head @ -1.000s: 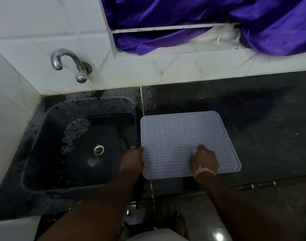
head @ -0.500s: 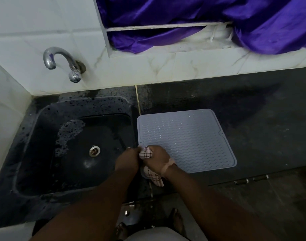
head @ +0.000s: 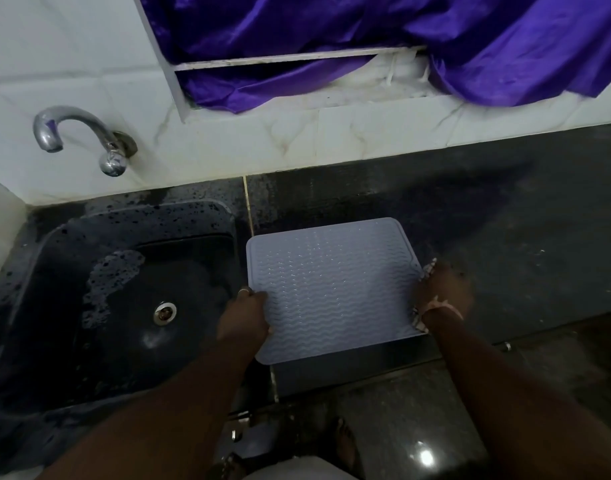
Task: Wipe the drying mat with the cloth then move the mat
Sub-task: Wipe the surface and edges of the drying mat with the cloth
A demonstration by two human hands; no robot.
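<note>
A: Drying mat [head: 335, 289] lies flat on the dark counter [head: 487, 237], its left edge just right of the sink [head: 124, 289], near edge close to the counter's front lip.

B: Grip?

A: Left hand [head: 243, 320] is pinched onto the mat's left edge, thumb on top. Right hand [head: 442, 292] is at the right edge, closed around the cloth [head: 429, 268] (only scraps of checked fabric show at the knuckles and wrist). Can't tell if it's also pinching the mat.

B: So move step, or last wipe pass?

A: My read: the move is starting. Mat looks floppy, so lift both edges together and keep it level, or it'll sag and dump water. Worth not trapping the cloth under the edge.

B: Arm pose?

A: Both forearms reach in from the near side, spread wide, one per side of the mat. Wrists low, hands near counter height. Tap [head: 89, 140] sits on the wall behind the sink, well clear.
</note>
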